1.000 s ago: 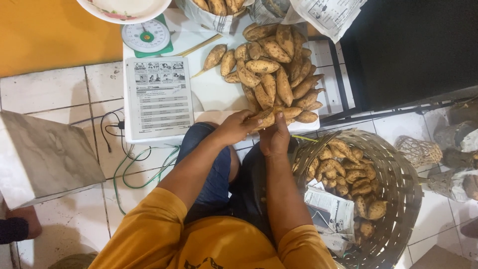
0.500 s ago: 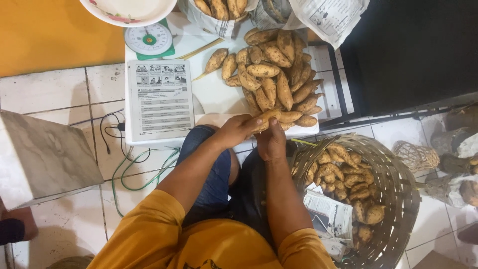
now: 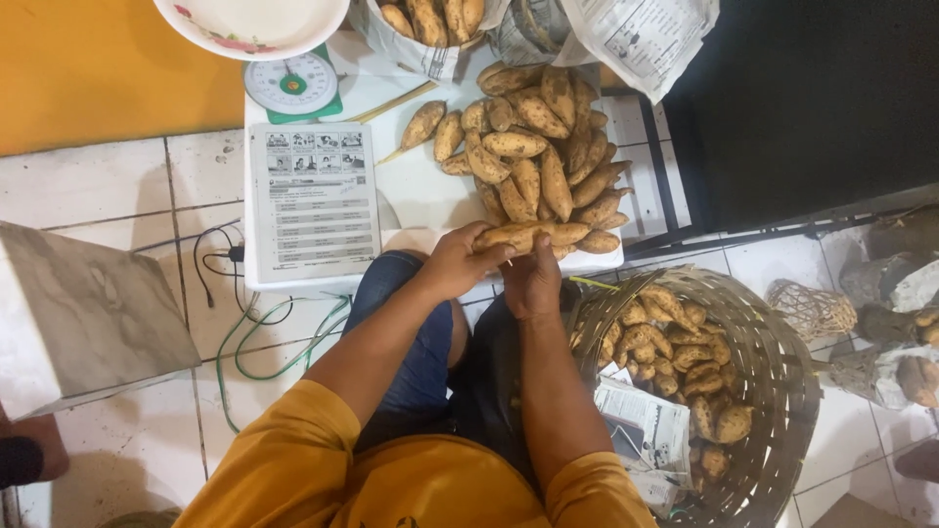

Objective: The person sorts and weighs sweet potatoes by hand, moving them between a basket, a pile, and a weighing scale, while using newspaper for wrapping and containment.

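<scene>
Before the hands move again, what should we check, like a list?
1. Both hands hold the long tan sweet potato: left hand and right hand grip it. Ok.
2. Pile of tan sweet potatoes stays on the white board: ok.
3. Round woven basket has room: ok.
4. Green dial scale reading: cannot tell.
5. Green cable away from the hands: ok.

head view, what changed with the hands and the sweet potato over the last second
Very little. Both hands keep hold of the same sweet potato at the near edge of the white table, the left hand and right hand barely shifted. The pile of sweet potatoes, the scale, the printed sheet and the woven basket stayed where they were.
</scene>
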